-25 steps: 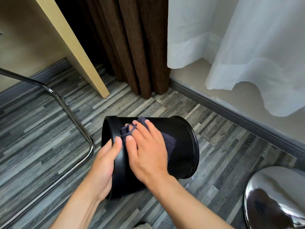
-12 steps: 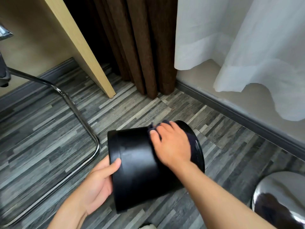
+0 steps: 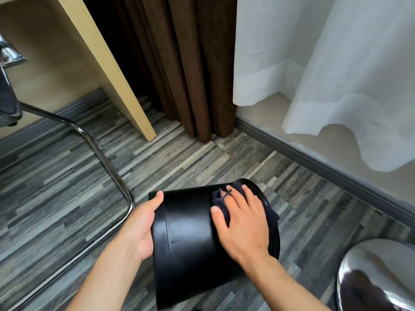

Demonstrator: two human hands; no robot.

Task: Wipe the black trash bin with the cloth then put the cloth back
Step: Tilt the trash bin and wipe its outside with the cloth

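Left grip (image 3: 140, 223) clasps the black trash bin (image 3: 188, 239); right grip (image 3: 243, 223) presses a dark cloth (image 3: 221, 198) flat onto it, chrome chair frame (image 3: 105, 162) just left.

Just one view here, a wide-angle cam worn on the person's head, looking forward and steeply down at the floor (image 3: 67, 198). It sits close over the work: both forearms come in from the bottom edge, and the left hand (image 3: 140, 227), right hand (image 3: 242, 223) and bin (image 3: 188, 239) fill the lower middle. The far edge of the frame takes in the curtain (image 3: 190, 63) and the wall corner. Straight lines bow near the borders, so the lens is pretty wide. No second view, so nothing overlaps.
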